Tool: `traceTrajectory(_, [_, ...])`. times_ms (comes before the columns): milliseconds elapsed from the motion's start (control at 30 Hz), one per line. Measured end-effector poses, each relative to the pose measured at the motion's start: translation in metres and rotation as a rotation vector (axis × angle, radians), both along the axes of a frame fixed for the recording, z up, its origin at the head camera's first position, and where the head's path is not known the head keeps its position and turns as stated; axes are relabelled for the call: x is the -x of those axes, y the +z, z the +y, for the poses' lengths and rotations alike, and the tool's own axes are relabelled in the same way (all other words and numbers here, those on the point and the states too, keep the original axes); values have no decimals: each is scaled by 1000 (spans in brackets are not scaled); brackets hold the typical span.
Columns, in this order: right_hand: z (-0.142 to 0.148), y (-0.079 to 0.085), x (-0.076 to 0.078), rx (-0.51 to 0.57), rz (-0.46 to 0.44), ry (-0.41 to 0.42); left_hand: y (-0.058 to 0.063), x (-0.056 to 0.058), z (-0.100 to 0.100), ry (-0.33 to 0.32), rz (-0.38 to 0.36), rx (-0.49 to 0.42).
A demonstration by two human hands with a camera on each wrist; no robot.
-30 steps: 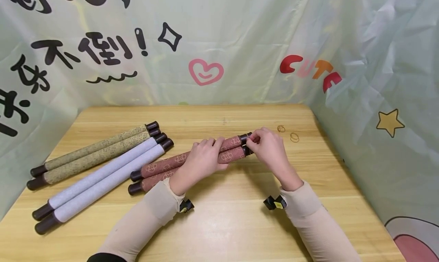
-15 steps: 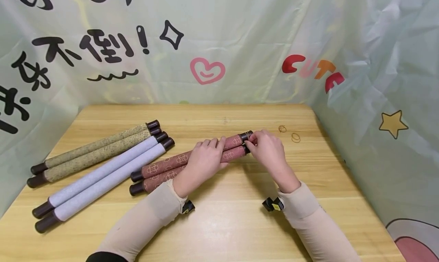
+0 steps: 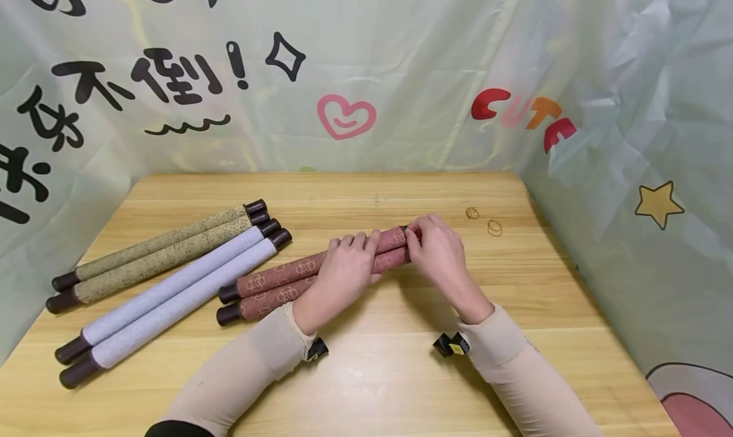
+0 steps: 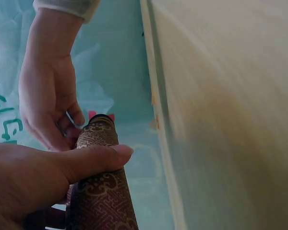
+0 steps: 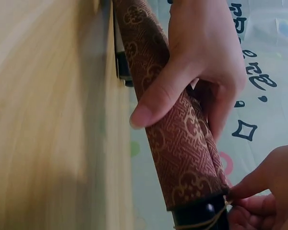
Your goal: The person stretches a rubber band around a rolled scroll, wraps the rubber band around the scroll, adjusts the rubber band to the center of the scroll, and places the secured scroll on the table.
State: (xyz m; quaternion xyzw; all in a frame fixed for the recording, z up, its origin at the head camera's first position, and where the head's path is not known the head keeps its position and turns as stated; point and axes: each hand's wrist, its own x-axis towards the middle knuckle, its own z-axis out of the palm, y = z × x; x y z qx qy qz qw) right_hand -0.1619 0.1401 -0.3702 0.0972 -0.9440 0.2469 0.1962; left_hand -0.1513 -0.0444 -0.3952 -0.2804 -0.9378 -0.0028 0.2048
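Note:
A dark red patterned scroll [image 3: 275, 284], rolled into two side-by-side rolls with dark end knobs, lies slanted before me. My left hand [image 3: 346, 268] grips it past the middle, thumb on the near side and fingers over the far side. At its right end is my right hand [image 3: 438, 249], covering the knobs in the head view. A thin tan rubber band [image 5: 204, 223] loops round a dark knob [image 5: 197, 213] in the right wrist view. The fingertips of the right hand [image 5: 259, 199] pinch the band beside the fabric's edge.
Left of the red scroll lie a pale lavender scroll [image 3: 183, 297] and an olive-gold scroll [image 3: 166, 252], both double-rolled with dark knobs. Two loose rubber bands [image 3: 495, 228] rest on the wooden table [image 3: 372, 373] at back right. Printed cloth [image 3: 401, 55] walls in the table.
My right hand has shifted slightly left along the scroll's end, drawing the rubber band toward the fabric. The left hand keeps its grip, and the other scrolls stay put.

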Motion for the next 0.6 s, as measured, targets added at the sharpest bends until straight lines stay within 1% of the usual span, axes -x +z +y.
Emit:
traceTrajectory(100, [-4, -1, -2, 33, 11, 24, -1, -4, 3, -14, 13, 7])
traceTrajectory(167, [-8, -2, -5, 31, 28, 51, -2, -5, 4, -21, 22, 15])
traceTrajectory(267, [-14, -4, -9, -7, 66, 95, -4, -6, 5, -17, 29, 18])
traceTrajectory(367, [-21, -5, -14, -51, 107, 135, -3, -4, 3, 4, 39, 8])
traceTrajectory(500, [-26, -6, -19, -68, 168, 168, 2, -1, -1, 26, 51, -24])
traceTrajectory(600, [-27, -4, -20, -47, 208, 185, 9, 2, -6, 31, 53, -55])
